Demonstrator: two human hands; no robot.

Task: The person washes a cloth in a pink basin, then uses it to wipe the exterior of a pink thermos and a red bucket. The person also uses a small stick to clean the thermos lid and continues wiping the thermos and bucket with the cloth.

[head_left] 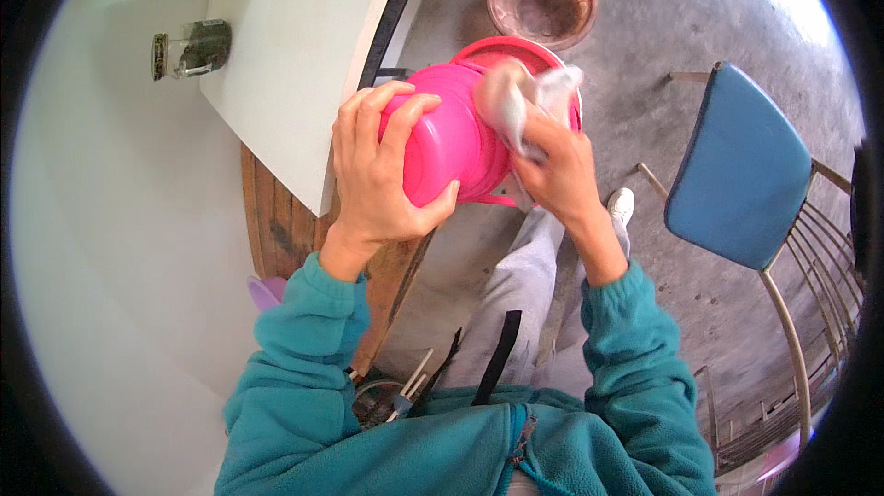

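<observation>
A bright pink plastic vessel (pixel 452 144), tilted on its side, is held by my left hand (pixel 387 164), its fingers spread around the rounded end. My right hand (pixel 559 164) grips a pale cloth (pixel 514 106), blurred, against the vessel's right-hand part. Just behind the cloth shows a red round rim (pixel 511 47) with a white edge; whether it belongs to the same vessel I cannot tell. The cloth and my right hand hide part of the pink surface.
A brownish round basin (pixel 542 2) stands on the concrete floor. At the right is a chair with a blue seat (pixel 739 164). A glass jar (pixel 193 48) with dark contents is on the white surface at the left, above wooden boards (pixel 276 220). A purple object (pixel 266 292) lies by my left sleeve.
</observation>
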